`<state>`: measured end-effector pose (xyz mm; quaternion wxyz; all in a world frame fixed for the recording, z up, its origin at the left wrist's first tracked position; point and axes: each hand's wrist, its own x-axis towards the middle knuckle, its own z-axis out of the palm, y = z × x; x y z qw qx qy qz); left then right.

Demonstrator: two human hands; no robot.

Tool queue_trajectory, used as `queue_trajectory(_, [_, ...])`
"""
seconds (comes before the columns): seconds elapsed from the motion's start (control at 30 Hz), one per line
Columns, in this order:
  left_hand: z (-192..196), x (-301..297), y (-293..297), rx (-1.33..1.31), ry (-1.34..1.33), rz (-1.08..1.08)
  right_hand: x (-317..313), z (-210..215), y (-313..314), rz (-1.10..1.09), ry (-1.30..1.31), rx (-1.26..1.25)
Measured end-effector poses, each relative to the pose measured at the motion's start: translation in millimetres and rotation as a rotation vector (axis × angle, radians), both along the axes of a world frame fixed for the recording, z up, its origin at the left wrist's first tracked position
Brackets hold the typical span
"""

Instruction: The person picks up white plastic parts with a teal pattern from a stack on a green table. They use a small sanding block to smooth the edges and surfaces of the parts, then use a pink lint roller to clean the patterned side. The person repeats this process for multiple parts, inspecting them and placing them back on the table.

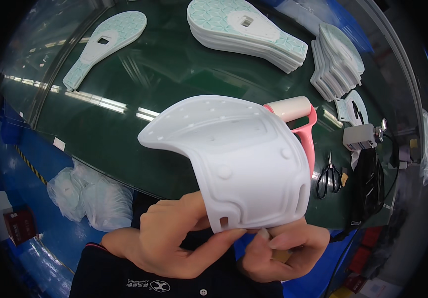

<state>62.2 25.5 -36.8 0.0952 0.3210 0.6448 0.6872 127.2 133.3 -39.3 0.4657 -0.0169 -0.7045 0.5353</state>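
A white moulded foam panel (234,149), curved, with raised ridges, dots and small slots, is held up in front of me. My left hand (177,233) is closed on its lower left corner, the thumb along the bottom edge near a slot. My right hand (283,251) pinches the same bottom edge further right, thumb and fingers bent together. Most fingertips behind the panel are hidden. Behind its right side lies a lint roller (307,141) with a pink handle and white roll, partly covered by the panel.
On the green table (109,144) lie a single mint-patterned panel (119,30), a stack of similar panels (244,37) and another stack (335,64). Black-handled scissors (328,181) and a grey box with metal knobs (360,136) are at right. Plastic-wrapped pieces (92,196) sit lower left.
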Motion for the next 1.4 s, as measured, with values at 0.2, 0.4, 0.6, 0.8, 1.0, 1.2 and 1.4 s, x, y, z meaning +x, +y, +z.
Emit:
queue_trajectory(0.2, [3,-3,-3,-0.021,-0.004,-0.005,1,2,4,-0.132,-0.051,-0.211])
queue_trajectory(0.4, [3,-6,-11,0.103,-0.198,-0.102,17,3,2,0.044,0.128,-0.301])
queue_trajectory(0.6, [2,-7,-16,0.084,-0.181,-0.180,12,6,-4,0.023,0.117,-0.222])
queue_trajectory(0.8, [4,-8,-14,0.042,-0.167,-0.205,12,10,6,0.356,0.202,-0.206])
queue_trajectory(1.0, [4,-6,-9,0.033,-0.137,-0.140,10,2,-6,0.234,0.141,-0.119])
queue_trajectory(1.2, [5,-12,-9,0.023,-0.067,-0.144,-1,9,4,-0.612,0.014,-0.034])
queue_trajectory(1.4, [3,-10,-7,0.016,-0.028,-0.147,5,14,2,-0.055,0.093,0.031])
